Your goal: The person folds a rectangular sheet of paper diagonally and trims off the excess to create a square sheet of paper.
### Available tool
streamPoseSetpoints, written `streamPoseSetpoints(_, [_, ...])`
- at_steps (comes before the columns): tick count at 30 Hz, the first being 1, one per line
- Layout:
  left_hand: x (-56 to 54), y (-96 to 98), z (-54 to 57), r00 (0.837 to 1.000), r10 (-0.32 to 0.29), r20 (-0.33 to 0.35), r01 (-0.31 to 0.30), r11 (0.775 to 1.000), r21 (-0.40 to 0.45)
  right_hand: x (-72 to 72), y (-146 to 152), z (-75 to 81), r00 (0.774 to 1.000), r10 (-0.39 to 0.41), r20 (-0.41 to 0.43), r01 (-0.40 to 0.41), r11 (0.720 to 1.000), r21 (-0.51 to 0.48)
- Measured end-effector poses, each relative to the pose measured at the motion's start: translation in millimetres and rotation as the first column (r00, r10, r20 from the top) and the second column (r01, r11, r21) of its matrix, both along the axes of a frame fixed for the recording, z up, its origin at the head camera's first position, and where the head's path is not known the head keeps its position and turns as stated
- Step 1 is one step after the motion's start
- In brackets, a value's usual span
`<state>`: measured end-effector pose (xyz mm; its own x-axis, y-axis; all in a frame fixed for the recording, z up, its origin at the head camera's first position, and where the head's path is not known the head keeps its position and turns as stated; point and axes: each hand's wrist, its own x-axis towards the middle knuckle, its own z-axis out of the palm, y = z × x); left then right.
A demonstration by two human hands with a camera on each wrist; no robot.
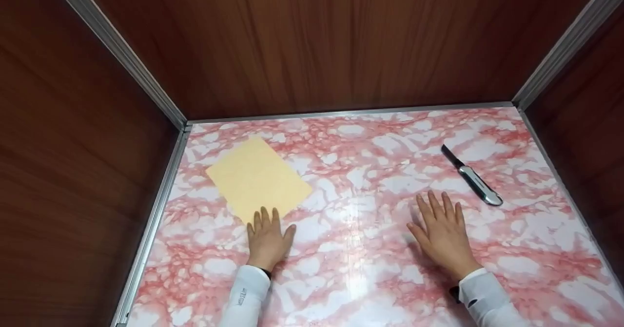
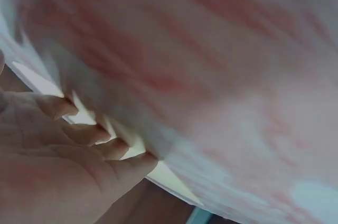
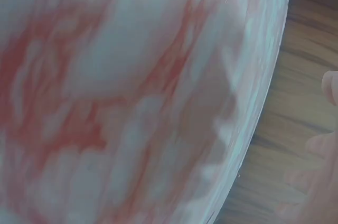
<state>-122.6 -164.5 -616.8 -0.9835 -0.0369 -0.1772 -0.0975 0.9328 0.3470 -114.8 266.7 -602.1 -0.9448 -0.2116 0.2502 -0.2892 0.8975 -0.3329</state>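
A plain yellow sheet of paper lies turned at an angle on the left part of the table. My left hand is at its near corner, fingers extended over the edge; in the left wrist view the fingertips meet the yellow strip of the sheet. On the right, my right hand is spread with straight fingers and holds nothing, its shadow falling on the tabletop. Just beyond it lies a folding knife with a silver and dark handle, its dark blade opened out and pointing to the far left.
The table has a glossy red and white marbled top. Dark brown wood-grain panels enclose it at the back and both sides, with grey metal strips along the corners and edges.
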Motion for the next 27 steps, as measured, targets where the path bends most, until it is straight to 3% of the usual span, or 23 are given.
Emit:
streamPoseSetpoints(7, [4.9, 38.5, 10.2, 0.992, -0.124, 0.037, 0.124, 0.992, -0.008, 2.7, -21, -3.5, 0.997, 0.077, -0.012, -0.076, 0.996, 0.047])
streamPoseSetpoints(15, [16.0, 92.1, 17.7, 0.959, -0.28, 0.036, 0.282, 0.956, -0.08, 3.4, -56, -4.9, 0.983, 0.182, 0.034, -0.185, 0.977, 0.111])
streamPoseSetpoints(21, [25.7, 128.6, 21.4, 0.919, -0.395, -0.015, 0.387, 0.906, -0.17, 4.3, -80, -6.3, 0.963, 0.267, 0.044, -0.271, 0.955, 0.123])
streamPoseSetpoints(27, [37.7, 154.4, 21.7, 0.867, -0.497, -0.036, 0.47, 0.84, -0.269, 6.2, -88, -5.9, 0.962, 0.245, 0.121, -0.26, 0.956, 0.133])
